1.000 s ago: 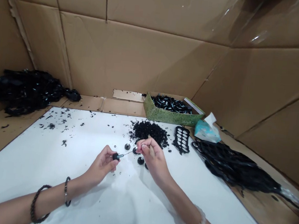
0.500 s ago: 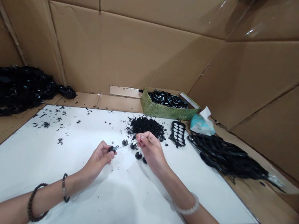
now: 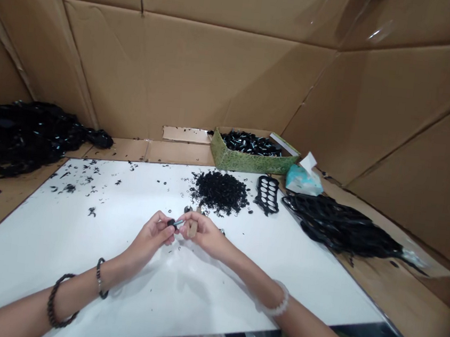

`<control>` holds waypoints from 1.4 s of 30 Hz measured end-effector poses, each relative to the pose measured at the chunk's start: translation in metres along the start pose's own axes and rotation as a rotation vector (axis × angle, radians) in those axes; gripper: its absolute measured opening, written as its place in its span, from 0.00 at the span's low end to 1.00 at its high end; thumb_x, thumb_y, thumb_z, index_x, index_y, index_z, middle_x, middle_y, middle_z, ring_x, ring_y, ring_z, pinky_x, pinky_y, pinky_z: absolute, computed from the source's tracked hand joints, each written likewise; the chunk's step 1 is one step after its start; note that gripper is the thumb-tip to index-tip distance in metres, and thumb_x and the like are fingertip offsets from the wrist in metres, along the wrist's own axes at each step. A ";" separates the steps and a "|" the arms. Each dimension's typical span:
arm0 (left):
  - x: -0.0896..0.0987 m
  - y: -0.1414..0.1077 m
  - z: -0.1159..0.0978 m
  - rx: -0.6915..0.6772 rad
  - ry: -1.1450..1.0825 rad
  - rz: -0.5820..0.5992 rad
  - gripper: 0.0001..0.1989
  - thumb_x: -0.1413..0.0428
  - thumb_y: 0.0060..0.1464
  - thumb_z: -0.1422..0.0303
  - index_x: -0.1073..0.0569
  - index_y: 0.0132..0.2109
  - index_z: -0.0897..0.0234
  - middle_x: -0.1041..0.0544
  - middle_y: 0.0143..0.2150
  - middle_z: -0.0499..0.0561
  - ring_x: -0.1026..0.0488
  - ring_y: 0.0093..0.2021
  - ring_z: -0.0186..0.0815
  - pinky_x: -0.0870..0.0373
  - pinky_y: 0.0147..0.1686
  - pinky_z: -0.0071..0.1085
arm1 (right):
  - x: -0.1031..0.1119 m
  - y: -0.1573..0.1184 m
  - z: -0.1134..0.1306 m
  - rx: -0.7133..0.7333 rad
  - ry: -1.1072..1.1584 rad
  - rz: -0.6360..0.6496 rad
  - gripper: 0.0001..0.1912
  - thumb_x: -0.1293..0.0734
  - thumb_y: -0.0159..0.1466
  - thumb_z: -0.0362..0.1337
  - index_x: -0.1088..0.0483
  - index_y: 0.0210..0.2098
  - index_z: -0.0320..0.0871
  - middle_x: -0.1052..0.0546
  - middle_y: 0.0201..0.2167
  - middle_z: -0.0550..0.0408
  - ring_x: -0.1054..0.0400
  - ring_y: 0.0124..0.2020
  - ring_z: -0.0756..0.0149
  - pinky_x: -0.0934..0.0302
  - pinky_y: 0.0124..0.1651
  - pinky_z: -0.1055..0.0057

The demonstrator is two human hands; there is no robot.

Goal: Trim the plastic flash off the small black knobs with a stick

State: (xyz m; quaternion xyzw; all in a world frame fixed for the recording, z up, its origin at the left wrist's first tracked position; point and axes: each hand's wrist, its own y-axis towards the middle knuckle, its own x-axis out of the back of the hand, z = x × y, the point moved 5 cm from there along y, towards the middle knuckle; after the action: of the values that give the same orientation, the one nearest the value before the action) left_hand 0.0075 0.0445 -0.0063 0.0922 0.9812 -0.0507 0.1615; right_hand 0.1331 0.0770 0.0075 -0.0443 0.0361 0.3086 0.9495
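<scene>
On a white board (image 3: 58, 258), the left hand (image 3: 149, 234) pinches a black-capped pin (image 3: 174, 223) at center; the right hand (image 3: 204, 235) grips a wooden stick (image 3: 192, 229), with black rings (image 3: 218, 192) at twelve o'clock.

Small black-capped metal pin (image 3: 176, 223)

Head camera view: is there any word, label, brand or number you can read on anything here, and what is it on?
No word, brand, label or number can be read.
The tissue packet has blue and white printing, too small and blurred to read.
The green box shows only a mottled pattern, with no readable text.
</scene>
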 end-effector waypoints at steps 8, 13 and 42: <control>-0.003 -0.002 0.002 0.010 0.015 -0.011 0.16 0.40 0.47 0.62 0.41 0.35 0.62 0.29 0.33 0.47 0.29 0.35 0.31 0.35 0.39 0.31 | 0.005 -0.007 0.009 0.130 -0.469 -0.066 0.07 0.34 0.57 0.40 0.36 0.31 0.43 0.33 0.22 0.61 0.40 0.25 0.71 0.48 0.28 0.75; -0.005 -0.004 -0.002 -0.012 0.074 0.004 0.17 0.40 0.46 0.62 0.41 0.35 0.62 0.28 0.32 0.46 0.30 0.34 0.31 0.36 0.35 0.28 | 0.002 -0.009 0.015 0.156 -0.661 0.004 0.10 0.38 0.60 0.40 0.36 0.25 0.42 0.33 0.21 0.59 0.40 0.24 0.69 0.49 0.28 0.74; -0.002 -0.001 -0.006 -0.150 0.598 -0.081 0.07 0.46 0.50 0.68 0.40 0.33 0.60 0.36 0.22 0.43 0.35 0.26 0.34 0.41 0.29 0.28 | 0.021 -0.011 0.038 0.024 -0.249 0.049 0.20 0.33 0.53 0.52 0.33 0.21 0.40 0.45 0.15 0.64 0.56 0.17 0.76 0.62 0.22 0.75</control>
State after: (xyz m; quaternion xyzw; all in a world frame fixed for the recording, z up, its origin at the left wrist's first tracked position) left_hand 0.0076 0.0434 0.0003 0.0517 0.9891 0.0448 -0.1304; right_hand 0.1586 0.0844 0.0443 0.0067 -0.0775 0.3345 0.9392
